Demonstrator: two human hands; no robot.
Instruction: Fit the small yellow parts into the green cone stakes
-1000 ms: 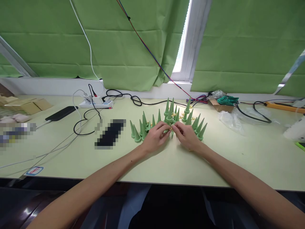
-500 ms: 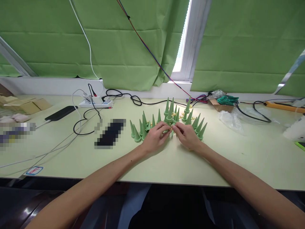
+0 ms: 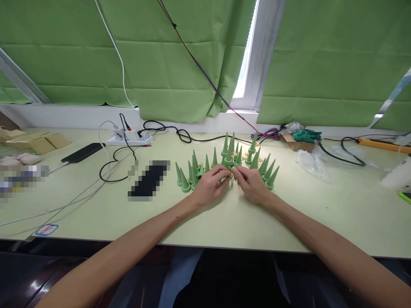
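Fingertips nearly touching, my two hands meet above the table at the front of a group of green plastic cones (image 3: 185, 183). My left hand (image 3: 210, 185) is closed in a pinch around a green cone (image 3: 232, 181), whose tip points down between the hands. A speck of yellow shows at the fingertips. Also pinched, my right hand (image 3: 252, 183) hides most of what its thumb and forefinger grip. More upright cones (image 3: 271, 179) stand behind and beside both hands. Small yellow pieces (image 3: 257, 159) lie among the cones at the back.
A dark pixelated slab (image 3: 149, 179) lies left of the cones. Behind it are a white power strip (image 3: 130, 139) and black cables (image 3: 183, 134). At the back right stand a small cardboard box (image 3: 298, 144) and a clear plastic bag (image 3: 310, 164). The table's front edge (image 3: 205, 247) runs below my forearms.
Both hands keep their pinch at the same spot, with only a slight shift of the right fingers. The whole view has drifted a few pixels.
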